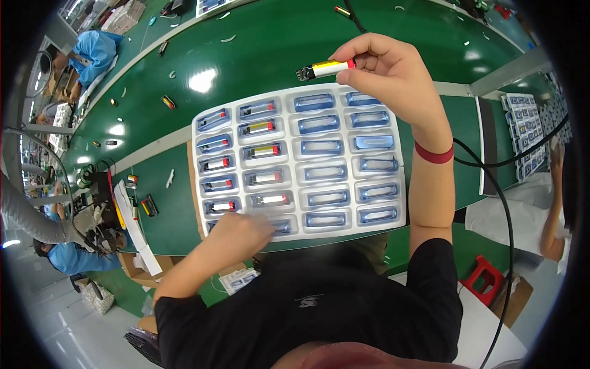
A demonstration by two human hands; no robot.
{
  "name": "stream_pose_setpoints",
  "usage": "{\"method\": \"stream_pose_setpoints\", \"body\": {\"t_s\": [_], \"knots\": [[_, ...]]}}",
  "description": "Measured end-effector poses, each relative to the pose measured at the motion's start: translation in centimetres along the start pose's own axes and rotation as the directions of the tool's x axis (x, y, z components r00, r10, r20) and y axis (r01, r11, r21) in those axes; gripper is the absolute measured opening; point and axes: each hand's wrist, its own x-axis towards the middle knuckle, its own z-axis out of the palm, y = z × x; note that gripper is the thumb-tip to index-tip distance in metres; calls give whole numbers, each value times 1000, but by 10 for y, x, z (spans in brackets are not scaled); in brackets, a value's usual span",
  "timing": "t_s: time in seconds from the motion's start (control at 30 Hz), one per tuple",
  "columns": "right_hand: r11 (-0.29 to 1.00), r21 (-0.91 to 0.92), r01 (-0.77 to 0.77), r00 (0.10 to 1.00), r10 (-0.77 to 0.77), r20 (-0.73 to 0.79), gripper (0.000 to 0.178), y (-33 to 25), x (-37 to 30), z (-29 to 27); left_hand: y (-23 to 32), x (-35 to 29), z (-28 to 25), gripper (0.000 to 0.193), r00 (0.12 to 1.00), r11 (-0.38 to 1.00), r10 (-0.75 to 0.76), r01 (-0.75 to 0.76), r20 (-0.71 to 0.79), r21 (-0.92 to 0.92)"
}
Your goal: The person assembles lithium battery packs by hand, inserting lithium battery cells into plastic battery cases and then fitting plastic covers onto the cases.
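Observation:
My right hand [393, 77] pinches a small battery unit [330, 68] by its red end, above the far edge of the tray. The unit has a white and yellow body and a black fitting at its left end. My left hand [241, 235] is over the near-left corner of the white tray [289, 154]; its fingers are smeared by motion and what they touch is hidden. Blue translucent shells [321, 147] sit in the tray's pockets. Similar battery units [261, 151] lie in shells in the two left columns; the shells in the two right columns hold none.
The tray rests on a green workbench [160, 212]. Loose battery units [168, 102] and white scraps lie on a green surface beyond. A black cable [501, 203] hangs at the right. More trays [525, 132] stand at the far right; co-workers [95, 52] sit at left.

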Motion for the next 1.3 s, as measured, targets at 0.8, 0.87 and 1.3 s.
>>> {"method": "stream_pose_setpoints", "body": {"t_s": [0.8,0.87,1.3], "knots": [[992,87,92,995,-94,17,27,-23,-30,81,-59,53,-86,60,725,455,-372,-402,-580,-795],[991,83,101,994,-103,23,26,-22,-30,87,-60,61,-74,57,648,493,-321,-508,-690,-706],[993,7,114,982,-114,151,22,-20,-29,83,-59,66,-73,33,708,263,-178,-635,-683,-726]]}}
